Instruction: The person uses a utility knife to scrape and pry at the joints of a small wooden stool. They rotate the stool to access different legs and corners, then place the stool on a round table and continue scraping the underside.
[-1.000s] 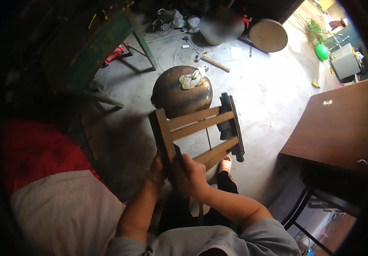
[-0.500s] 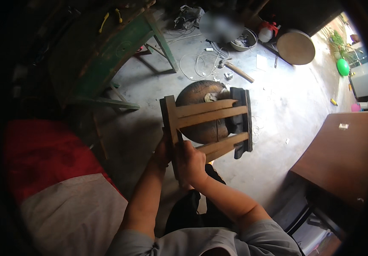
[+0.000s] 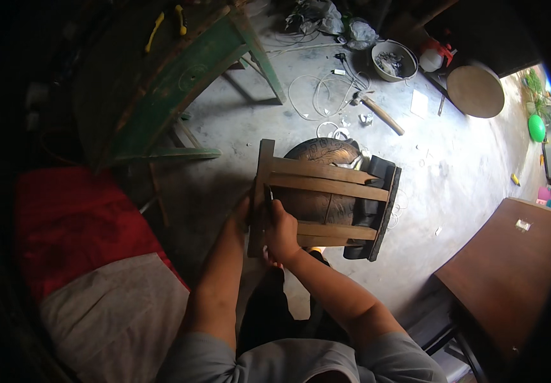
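Note:
A small wooden stool-like frame [image 3: 330, 186] is in front of me, with pale slats joining a brown left rail [image 3: 263, 166] to a dark right-hand end [image 3: 384, 210]. My left hand [image 3: 243, 209] grips the left rail, its fingers mostly hidden behind the wood. Against the same rail, my right hand [image 3: 282, 233] is closed around a slim, dark, pen-like thing [image 3: 270, 193]; its exact kind does not show. Beneath the slats sits a rounded brown object with carved patterns [image 3: 320, 150], partly covered by the frame.
On the floor beyond lie a hammer [image 3: 382, 117], white cable [image 3: 310, 99] and a bucket of scraps [image 3: 395, 60]. A green wooden bench [image 3: 186, 76] stands at far left, red cloth [image 3: 84, 223] at near left. A brown table [image 3: 495, 262] is at right.
The whole view has shifted, placing the surroundings lower and farther right. The frame has turned slightly, its dark end now lower. Both hands stay at the left rail.

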`<action>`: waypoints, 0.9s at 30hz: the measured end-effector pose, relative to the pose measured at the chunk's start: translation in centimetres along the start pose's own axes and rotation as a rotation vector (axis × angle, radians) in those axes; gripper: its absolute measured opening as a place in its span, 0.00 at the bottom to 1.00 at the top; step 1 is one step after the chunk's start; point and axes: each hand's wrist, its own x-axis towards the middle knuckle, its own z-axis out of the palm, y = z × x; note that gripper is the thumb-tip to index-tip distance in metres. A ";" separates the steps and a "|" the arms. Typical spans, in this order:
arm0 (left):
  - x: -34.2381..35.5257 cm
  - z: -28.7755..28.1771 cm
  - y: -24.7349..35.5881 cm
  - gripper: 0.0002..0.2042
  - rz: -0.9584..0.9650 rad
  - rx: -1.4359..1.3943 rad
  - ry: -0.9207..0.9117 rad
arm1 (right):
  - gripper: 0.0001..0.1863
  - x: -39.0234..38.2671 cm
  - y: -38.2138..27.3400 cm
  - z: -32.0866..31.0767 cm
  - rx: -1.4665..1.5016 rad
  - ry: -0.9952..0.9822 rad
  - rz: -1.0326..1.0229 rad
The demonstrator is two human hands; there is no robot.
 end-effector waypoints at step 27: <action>-3.7 -9.9 -3.7 0.28 -0.135 0.165 -0.087 | 0.04 -9.2 5.6 2.7 -0.699 -0.760 -0.420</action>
